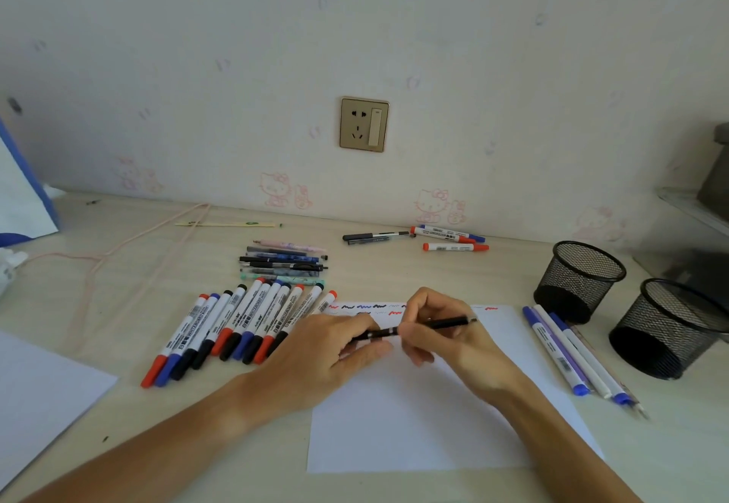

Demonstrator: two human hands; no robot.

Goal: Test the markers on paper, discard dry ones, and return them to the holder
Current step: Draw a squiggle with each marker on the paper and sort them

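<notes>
1. Far left: white bag with blue edge (19, 195) is standing at the desk (118, 305) edge; loose sheet (35, 396) is lying at bottom left corner.
2. Row of whiteboard markers (236, 325) is lying fanned side by side left of the paper, red, blue and black caps, touching each other.
3. Behind that row, stack of pens (282, 264) is lying crosswise, near the markers' far ends.
4. Left hand (331, 348) is curling loosely closed around the left end of a black pen (434, 324), fingers wrapping it; whether that end is a cap, cannot tell.
5. Right hand (438, 329) is pinching the same pen mid-barrel, thumb and fingers closed on it; pen is being held roughly level just above the paper, its right end sticking out past the hand.
6. Paper (434, 423) is lying flat at center under both hands, red, blue and black test squiggles (367, 307) showing along its top edge.
7. Back center-right by the wall: a dark pen and three markers (449, 238) are lying apart from the rest.
8. Right of paper: group of thin blue and white pens (572, 352) is lying just beside the sheet.
9. Far right: two black mesh holders (580, 277) (670, 329) are standing upright near each other, nothing visible inside.
</notes>
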